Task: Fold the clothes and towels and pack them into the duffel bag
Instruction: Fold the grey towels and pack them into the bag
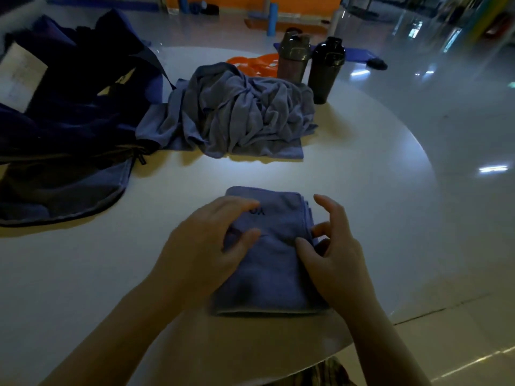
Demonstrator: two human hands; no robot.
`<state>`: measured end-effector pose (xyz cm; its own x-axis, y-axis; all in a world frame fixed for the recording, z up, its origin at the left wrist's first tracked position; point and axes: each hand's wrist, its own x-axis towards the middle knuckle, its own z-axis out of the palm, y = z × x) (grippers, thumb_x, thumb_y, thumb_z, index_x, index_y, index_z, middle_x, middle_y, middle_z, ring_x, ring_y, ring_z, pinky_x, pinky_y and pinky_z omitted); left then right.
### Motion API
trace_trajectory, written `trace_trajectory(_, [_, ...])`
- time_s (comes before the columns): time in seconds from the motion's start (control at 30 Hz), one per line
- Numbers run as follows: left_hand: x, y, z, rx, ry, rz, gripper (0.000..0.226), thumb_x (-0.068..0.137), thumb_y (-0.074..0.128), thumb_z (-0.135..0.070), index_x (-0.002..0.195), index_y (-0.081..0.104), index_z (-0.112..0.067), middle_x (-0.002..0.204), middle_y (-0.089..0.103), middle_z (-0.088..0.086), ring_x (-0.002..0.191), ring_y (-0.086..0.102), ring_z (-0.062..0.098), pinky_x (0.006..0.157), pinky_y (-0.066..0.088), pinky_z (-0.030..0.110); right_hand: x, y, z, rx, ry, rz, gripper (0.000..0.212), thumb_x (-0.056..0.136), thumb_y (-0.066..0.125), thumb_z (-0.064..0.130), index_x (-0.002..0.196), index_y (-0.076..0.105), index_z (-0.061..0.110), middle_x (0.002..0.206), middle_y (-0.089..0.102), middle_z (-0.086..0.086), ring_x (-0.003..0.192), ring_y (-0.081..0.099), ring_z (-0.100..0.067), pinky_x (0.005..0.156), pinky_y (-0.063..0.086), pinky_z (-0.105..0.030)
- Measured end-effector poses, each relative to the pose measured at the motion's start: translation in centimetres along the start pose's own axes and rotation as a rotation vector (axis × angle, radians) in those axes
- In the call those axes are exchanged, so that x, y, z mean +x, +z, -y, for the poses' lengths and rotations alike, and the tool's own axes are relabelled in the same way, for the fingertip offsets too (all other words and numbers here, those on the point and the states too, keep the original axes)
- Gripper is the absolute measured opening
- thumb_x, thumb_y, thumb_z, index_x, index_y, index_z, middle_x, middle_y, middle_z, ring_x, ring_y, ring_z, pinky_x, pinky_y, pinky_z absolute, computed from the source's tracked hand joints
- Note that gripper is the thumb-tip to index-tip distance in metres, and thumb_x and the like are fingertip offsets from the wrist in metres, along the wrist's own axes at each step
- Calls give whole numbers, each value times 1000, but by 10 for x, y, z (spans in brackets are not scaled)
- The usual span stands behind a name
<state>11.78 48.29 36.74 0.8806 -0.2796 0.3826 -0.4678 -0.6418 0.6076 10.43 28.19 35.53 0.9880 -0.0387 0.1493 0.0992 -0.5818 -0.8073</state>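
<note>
Head view: A folded blue towel [274,263] lay flat on the round white table [348,174], near its front edge, with dark lettering partly visible on its upper face. The left hand [206,246] rested on the towel's left half, fingers loosely bent and pressing the cloth, gripping nothing. The right hand [331,254] was at the towel's right edge, thumb on the top layer, fingers bent and spread beside the stacked folds; whether it pinched the edge could not be told. A navy duffel bag [69,129] sat open at the table's left, well apart from the folded towel. A crumpled grey-blue heap of towels [245,112] lay at the table's centre, touching the bag's side. Behind the heap lay an orange cloth [256,64]. Two dark shaker bottles [326,69] stood upright just beside the heap, close together.
</note>
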Motion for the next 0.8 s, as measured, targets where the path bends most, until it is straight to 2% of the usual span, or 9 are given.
trace_trajectory(0.07, [1,8,2,14,-15,195,64,81,35,-69,137,40,-40,141,43,-14,128,37,0,105,34,19,-2,0,-4,-28,14,9,64,88,62,12,136,28,38,81,58,9,71,59,0,59,46,-10])
trace_trajectory(0.1, [1,14,2,70,-11,315,73,76,25,-80,141,24,-48,152,25,-18,138,19,0,113,23,26,-3,0,-6,-35,24,6,63,89,61,13,136,28,38,84,58,10,71,60,0,58,47,-11])
trace_trajectory(0.17, [0,25,5,250,16,477,80,62,-3,-91,135,-4,-60,152,-12,-25,140,-18,-3,119,-1,34,-3,-1,-12,-22,41,5,61,90,60,16,136,27,39,89,57,10,71,61,0,58,49,-13])
trace_trajectory(0.23, [-1,31,6,269,-13,513,74,57,-11,-92,126,-15,-67,146,-26,-29,134,-33,-5,117,-13,35,-2,-4,-15,32,72,24,58,92,58,17,135,27,40,94,57,9,74,62,0,59,51,-15])
trace_trajectory(0.4, [-3,28,1,140,-42,441,75,63,-6,-91,132,-7,-60,147,-16,-33,135,-28,-10,110,-22,25,4,-12,-23,286,207,62,56,91,58,10,133,34,39,103,60,-5,78,68,-18,65,60,-34])
trace_trajectory(0.6, [-6,36,1,347,-1,531,83,56,-20,-89,133,-22,-57,149,-32,-22,131,-42,0,114,-21,41,4,-15,-25,335,216,82,58,89,58,7,130,34,41,106,58,-4,79,67,-21,64,58,-31])
trace_trajectory(0.7, [-5,37,0,354,10,575,81,54,-20,-90,129,-27,-60,147,-37,-22,129,-44,0,113,-22,40,-2,-18,-26,30,96,19,60,87,62,15,133,31,38,111,51,7,77,63,-14,64,57,-29])
trace_trajectory(0.77, [-4,38,0,356,15,587,82,53,-18,-92,128,-28,-62,144,-40,-24,129,-44,-1,113,-23,39,-8,-21,-24,-322,-144,-75,61,85,65,24,137,35,30,122,42,6,91,55,-6,65,46,-14])
trace_trajectory(0.8, [-4,39,2,342,15,582,83,54,-16,-93,129,-28,-61,144,-39,-25,129,-43,-1,113,-22,38,-11,-22,-24,-409,-271,-70,57,84,63,29,135,38,28,128,39,4,104,49,-6,72,41,-11])
